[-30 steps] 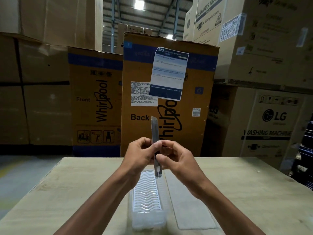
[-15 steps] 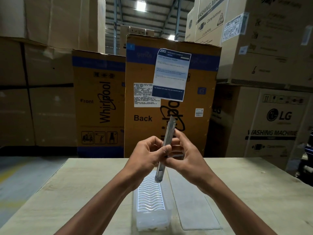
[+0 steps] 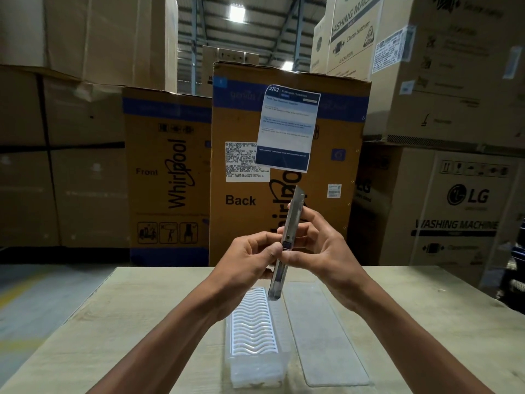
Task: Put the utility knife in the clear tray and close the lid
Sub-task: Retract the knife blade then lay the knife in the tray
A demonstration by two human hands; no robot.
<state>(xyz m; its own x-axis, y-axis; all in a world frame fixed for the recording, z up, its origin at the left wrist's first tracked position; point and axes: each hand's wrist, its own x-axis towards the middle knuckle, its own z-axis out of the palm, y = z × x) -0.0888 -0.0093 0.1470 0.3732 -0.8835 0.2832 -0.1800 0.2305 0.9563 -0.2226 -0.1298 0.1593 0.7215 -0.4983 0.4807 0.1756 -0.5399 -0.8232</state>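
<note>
I hold a slim silver utility knife point(image 3: 292, 216) almost upright above the table, its tip leaning to the upper right. My left hand point(image 3: 245, 261) pinches its middle at the slider, and my right hand point(image 3: 321, 245) grips it from the right side. Below them the clear tray point(image 3: 255, 362) lies open on the table, with a white wavy insert inside. Its clear flat lid point(image 3: 326, 336) lies beside it on the right.
The pale wooden table point(image 3: 127, 322) ends just beyond my hands. Tall cardboard appliance boxes point(image 3: 170, 172) stand stacked behind it, left, centre and right. Grey floor shows at the left.
The knife has tilted from upright so that its tip leans right, and both hands have shifted slightly right and up with it.
</note>
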